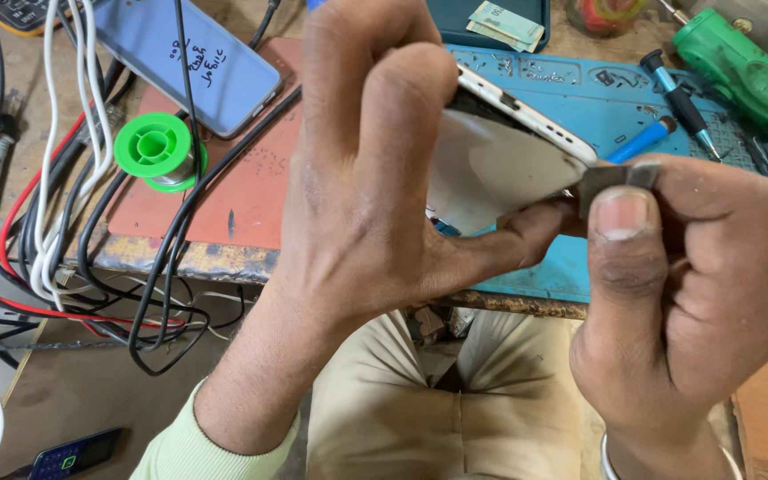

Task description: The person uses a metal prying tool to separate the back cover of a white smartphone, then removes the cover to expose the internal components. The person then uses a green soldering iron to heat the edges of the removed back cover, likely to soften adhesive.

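My left hand (362, 178) grips a white smartphone (504, 156) tilted on its edge above the bench, fingers wrapped over its top and thumb under it. My right hand (677, 284) pinches a small thin grey pry tool (615, 178) between thumb and forefinger. The tool's edge meets the phone's lower right corner, where the back cover looks slightly lifted from the frame. Both hands hover over the front edge of a blue work mat (580, 98).
A blue phone (188, 53) lies face down at the back left, beside a green solder spool (155, 149) on an orange mat (242, 187). Tangled cables (64, 222) hang at left. Screwdrivers (682, 102) and a green tool (744, 67) lie at right. Another phone (73, 453) is on the floor.
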### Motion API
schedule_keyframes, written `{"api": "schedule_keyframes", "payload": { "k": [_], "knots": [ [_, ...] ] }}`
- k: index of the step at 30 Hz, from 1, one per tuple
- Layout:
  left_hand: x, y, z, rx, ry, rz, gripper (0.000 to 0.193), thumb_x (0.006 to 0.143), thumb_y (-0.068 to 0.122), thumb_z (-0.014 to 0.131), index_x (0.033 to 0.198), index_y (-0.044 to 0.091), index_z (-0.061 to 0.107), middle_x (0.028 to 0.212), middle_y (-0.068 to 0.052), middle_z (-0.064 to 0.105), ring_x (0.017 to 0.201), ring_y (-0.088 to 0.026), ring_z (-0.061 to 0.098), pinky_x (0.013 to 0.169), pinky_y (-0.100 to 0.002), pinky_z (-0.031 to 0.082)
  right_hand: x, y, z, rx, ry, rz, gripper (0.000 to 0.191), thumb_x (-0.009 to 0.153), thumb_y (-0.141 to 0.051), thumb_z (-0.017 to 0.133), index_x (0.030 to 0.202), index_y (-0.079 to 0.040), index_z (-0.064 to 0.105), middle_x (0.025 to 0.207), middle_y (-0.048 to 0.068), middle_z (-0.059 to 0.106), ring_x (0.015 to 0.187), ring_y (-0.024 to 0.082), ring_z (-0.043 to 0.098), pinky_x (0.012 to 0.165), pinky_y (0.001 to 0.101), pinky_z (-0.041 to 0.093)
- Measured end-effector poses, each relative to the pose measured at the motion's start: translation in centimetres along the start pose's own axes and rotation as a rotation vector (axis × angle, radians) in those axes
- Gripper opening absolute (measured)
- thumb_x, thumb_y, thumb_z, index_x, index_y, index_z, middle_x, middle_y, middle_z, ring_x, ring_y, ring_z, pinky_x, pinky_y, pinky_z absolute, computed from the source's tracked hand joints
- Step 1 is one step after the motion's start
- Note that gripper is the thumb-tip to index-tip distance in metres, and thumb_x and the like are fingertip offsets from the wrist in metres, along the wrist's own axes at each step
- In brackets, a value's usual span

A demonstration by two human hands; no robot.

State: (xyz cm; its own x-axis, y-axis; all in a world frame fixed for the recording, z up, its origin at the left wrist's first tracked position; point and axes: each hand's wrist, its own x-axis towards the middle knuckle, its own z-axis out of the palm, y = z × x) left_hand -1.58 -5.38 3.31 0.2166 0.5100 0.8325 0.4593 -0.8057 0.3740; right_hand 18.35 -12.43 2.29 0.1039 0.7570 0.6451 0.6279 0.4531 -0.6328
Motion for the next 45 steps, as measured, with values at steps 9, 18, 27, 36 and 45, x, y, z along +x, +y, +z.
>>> {"api": "schedule_keyframes", "payload": {
  "k": [9,18,27,36,45],
  "knots": [
    [0.5,0.5,1.7,0.168,0.046,0.04,0.05,0.078,0.009,0.078,0.12,0.009,0.051,0.135,-0.002,0.047,0.121,-0.027,0.045,0.102,-0.039,0.045,2.7,0.3,0.6,0.036,-0.085,-0.072,0.023,0.125,-0.016,0.057,0.116,0.006,0.053,0.093,0.005,0.066,0.07,0.003,0.051,0.064,0.0163,0.042],
    [0.3,0.3,2.8,0.161,0.009,-0.003,0.047,0.085,0.01,0.076,0.124,0.011,0.05,0.135,0.0,0.049,0.121,-0.025,0.045,0.104,-0.037,0.041,6.5,-0.2,-2.2,0.041,-0.288,-0.149,0.021,0.126,-0.013,0.053,0.13,0.008,0.051,0.111,0.012,0.067,0.096,0.013,0.072,0.088,0.0229,0.061],
    [1.0,1.0,3.1,0.043,-0.003,-0.027,0.049,0.087,0.008,0.078,0.124,0.01,0.047,0.126,-0.003,0.046,0.116,-0.026,0.044,0.098,-0.039,0.039,12.0,1.5,-3.6,-0.139,-0.566,-0.436,0.02,0.121,-0.012,0.055,0.136,0.002,0.055,0.124,0.014,0.068,0.113,0.018,0.068,0.099,0.028,0.054],
    [1.1,0.4,3.2,-0.083,0.014,-0.039,0.051,0.089,0.007,0.079,0.125,0.01,0.044,0.119,-0.006,0.044,0.11,-0.027,0.043,0.092,-0.04,0.038,13.1,1.0,-2.5,-0.138,-0.689,-0.393,0.033,0.108,-0.021,0.044,0.132,-0.001,0.056,0.117,0.013,0.067,0.11,0.022,0.066,0.1,0.0357,0.053],
    [1.4,0.0,2.7,-0.108,0.054,0.009,0.047,0.088,0.005,0.08,0.117,0.01,0.044,0.116,-0.006,0.042,0.111,-0.026,0.042,0.092,-0.04,0.037,14.0,1.1,-2.7,-0.158,-0.641,0.077,0.029,0.11,-0.034,0.057,0.112,-0.008,0.07,0.069,0.006,0.062,0.06,0.014,0.062,0.057,0.0295,0.047]
  ]
}}
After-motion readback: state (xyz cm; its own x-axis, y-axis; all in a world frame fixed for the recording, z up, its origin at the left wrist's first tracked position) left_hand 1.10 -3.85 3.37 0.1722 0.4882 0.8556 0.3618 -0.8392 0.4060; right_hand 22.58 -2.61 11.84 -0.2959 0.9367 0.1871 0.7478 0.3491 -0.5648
